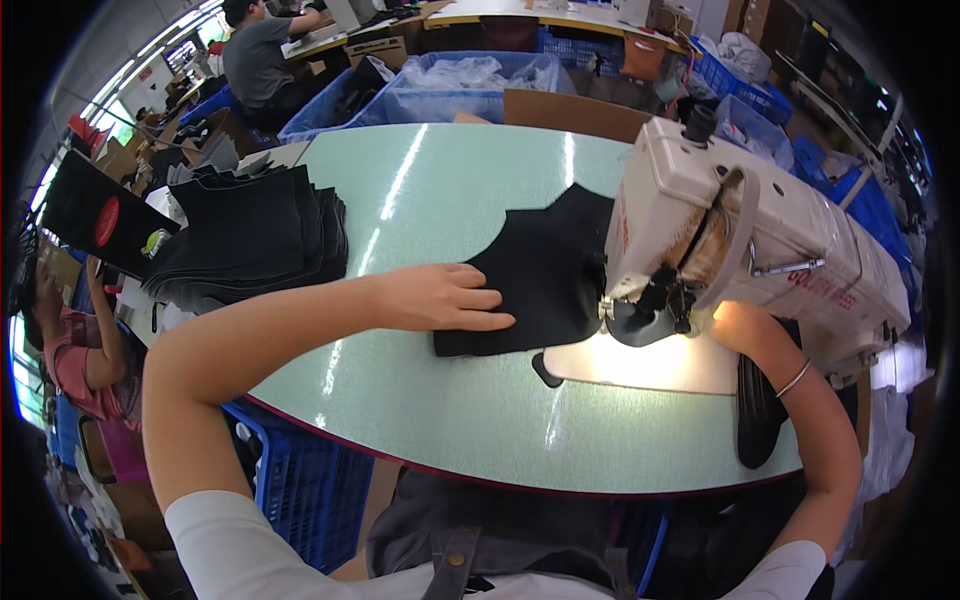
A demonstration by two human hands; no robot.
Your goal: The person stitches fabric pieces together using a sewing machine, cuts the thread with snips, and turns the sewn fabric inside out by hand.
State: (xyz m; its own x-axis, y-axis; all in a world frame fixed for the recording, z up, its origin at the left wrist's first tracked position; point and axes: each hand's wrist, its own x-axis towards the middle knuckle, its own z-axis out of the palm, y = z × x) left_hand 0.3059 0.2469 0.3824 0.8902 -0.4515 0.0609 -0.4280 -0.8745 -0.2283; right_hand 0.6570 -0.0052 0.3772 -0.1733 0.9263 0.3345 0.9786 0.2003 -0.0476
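Note:
A white sewing machine (800, 235) stands at the right of the pale green table, its lamp lighting the plate below the needle. Under its presser foot lies the right edge of a flat black cut piece (545, 255), leather or cloth, I cannot tell which. My left hand (445, 298) rests flat on this piece near its left edge, fingers stretched out. Beyond the needle, my right hand (735, 325) is close to the plate on the right; the machine head hides its fingers.
A stack of black cut pieces (255, 235) sits at the table's left. A small dark scrap (546, 370) lies by the machine plate, and a ribbed black piece (757, 410) at the right. Blue crates (470, 105) stand behind the table. Other people (262, 65) sit farther off.

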